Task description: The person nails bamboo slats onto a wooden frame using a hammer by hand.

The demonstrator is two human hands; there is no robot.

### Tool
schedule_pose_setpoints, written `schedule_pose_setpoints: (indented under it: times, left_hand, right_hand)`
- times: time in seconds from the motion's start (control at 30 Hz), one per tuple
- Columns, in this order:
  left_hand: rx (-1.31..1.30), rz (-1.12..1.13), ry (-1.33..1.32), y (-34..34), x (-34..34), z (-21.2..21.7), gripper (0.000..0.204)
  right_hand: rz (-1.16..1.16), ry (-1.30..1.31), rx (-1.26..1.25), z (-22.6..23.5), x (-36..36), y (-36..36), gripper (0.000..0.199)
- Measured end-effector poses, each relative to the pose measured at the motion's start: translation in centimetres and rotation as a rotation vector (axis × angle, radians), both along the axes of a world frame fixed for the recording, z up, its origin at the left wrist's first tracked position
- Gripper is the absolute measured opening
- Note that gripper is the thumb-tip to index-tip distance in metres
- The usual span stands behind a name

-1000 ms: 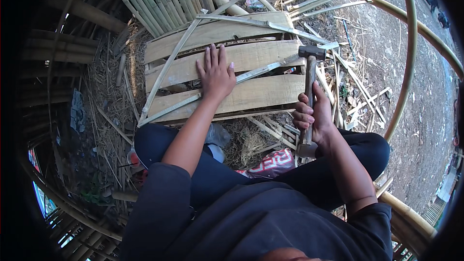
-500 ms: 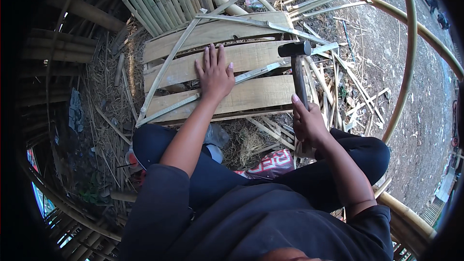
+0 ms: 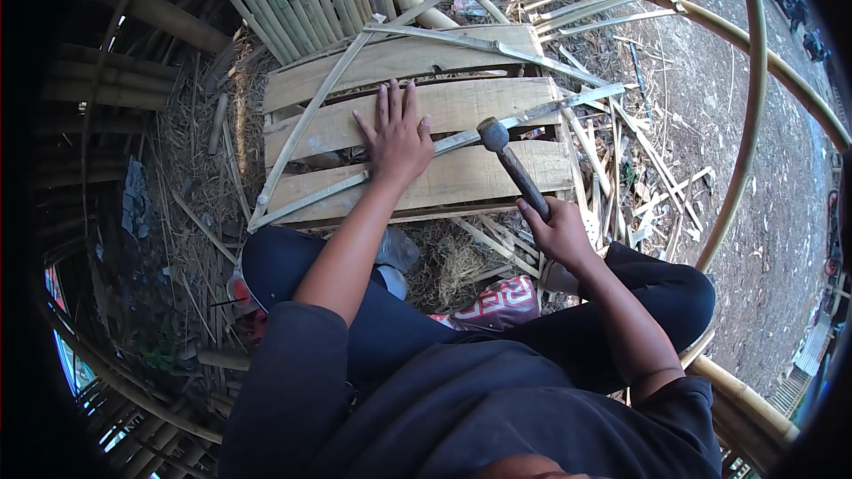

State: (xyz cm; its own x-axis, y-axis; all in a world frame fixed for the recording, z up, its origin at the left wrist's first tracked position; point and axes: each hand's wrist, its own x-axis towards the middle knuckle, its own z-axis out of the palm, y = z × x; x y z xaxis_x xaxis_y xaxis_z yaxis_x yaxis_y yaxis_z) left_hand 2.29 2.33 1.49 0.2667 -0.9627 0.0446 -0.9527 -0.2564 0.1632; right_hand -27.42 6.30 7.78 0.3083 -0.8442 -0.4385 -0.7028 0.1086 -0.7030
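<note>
Hammer (image 3: 508, 162) head has swung left, down onto the bamboo strip (image 3: 461, 138). Right hand (image 3: 557, 232) grips its handle; left hand (image 3: 397, 138), fingers spread, presses the strip against the near pallet (image 3: 337, 124).

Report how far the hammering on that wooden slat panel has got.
Done: a thin strip already lies across the upper plank of the slat panel. In hand: the left hand presses flat on a second diagonal strip, while the right hand holds the hammer with its head down at that strip. Left: whether any nail is fully driven cannot be told; loose strips lie beside the panel.
</note>
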Motion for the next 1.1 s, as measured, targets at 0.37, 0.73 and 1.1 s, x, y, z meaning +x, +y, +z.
schedule_pose_setpoints:
  times: [0.37, 0.73, 1.1]
  left_hand:
    - [-0.048, -0.025, -0.028, -0.2, 0.5, -0.9, 0.068]
    - [-0.080, -0.041, -0.034, -0.2, 0.6, -1.1, 0.067]
    - [-0.082, -0.037, -0.067, -0.3, 0.5, -1.0, 0.064]
  right_hand:
    - [-0.066, -0.106, -0.049, -2.0, -1.0, 0.1, 0.053]
    - [0.009, 0.059, -0.050, -0.8, 0.3, 0.7, 0.068]
    - [-0.164, -0.113, 0.091, -2.4, -0.1, 0.8, 0.060]
